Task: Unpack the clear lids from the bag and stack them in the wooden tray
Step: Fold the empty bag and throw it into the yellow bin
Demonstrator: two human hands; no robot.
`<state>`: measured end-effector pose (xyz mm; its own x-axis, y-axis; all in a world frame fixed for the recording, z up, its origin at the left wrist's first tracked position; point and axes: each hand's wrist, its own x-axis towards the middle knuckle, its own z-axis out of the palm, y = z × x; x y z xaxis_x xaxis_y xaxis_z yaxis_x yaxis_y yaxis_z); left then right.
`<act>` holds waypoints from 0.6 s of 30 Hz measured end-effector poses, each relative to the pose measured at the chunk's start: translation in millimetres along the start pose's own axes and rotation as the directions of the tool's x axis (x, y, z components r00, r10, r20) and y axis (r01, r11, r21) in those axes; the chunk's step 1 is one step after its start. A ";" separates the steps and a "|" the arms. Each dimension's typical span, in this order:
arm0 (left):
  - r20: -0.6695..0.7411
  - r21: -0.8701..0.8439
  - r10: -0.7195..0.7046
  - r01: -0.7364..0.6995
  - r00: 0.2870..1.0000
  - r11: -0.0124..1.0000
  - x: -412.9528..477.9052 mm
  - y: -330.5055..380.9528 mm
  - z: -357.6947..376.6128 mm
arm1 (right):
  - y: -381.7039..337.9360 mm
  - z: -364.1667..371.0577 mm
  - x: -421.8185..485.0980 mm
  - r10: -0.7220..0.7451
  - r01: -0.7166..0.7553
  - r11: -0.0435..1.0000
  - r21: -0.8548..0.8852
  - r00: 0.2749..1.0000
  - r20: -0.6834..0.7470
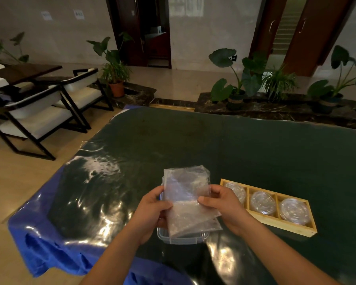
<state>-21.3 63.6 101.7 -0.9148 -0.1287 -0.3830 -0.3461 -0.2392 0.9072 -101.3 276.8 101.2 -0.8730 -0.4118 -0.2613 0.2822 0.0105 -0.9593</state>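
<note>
Both hands pinch a crinkled, flattened clear bag [188, 199], left hand [152, 204] and right hand [222, 204] at opposite edges, above a clear plastic tub [181, 239]. Stacked clear domed lids [263, 203] fill three compartments of the tray [280, 224] on the glossy dark tabletop [234, 145], just right.

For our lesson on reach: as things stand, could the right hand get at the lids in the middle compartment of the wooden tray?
Probably yes: the right hand is beside the wooden tray, nothing covers the lids, but its fingers hold the bag.
</note>
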 end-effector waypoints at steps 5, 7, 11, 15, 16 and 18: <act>-0.055 -0.183 -0.078 0.067 0.995 0.981 2.4 -2.8 7.3 | -0.2 0.1 1.3 0.026 -0.038 0.985 0.170 0.997 0.069; -0.049 -0.248 -0.126 0.110 0.991 0.963 2.3 -2.7 9.2 | 0.9 2.0 1.4 0.031 -0.044 0.984 0.175 0.997 0.077; 0.040 -0.339 -0.216 0.216 0.976 0.916 4.0 -4.5 3.0 | 7.5 2.5 2.6 -0.021 0.020 0.993 0.120 1.000 0.006; 0.104 -0.140 -0.214 0.228 0.971 0.964 0.1 -4.2 4.1 | 7.8 -0.8 4.2 -0.082 0.077 0.993 -0.093 0.995 -0.055; 0.059 -0.081 -0.176 0.180 0.983 0.980 0.8 -6.4 6.3 | 7.8 -1.9 3.6 -0.074 0.069 0.991 -0.112 0.996 -0.050; -0.024 -0.023 -0.056 0.055 0.998 0.998 0.9 -8.0 10.5 | 8.1 -6.6 2.4 -0.012 0.012 1.000 -0.027 1.000 -0.016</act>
<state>-21.5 75.6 96.0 -0.8889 -0.1378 -0.4368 -0.3910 -0.2684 0.8804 -103.7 281.9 92.1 -0.8827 -0.3973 -0.2510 0.2609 0.0298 -0.9649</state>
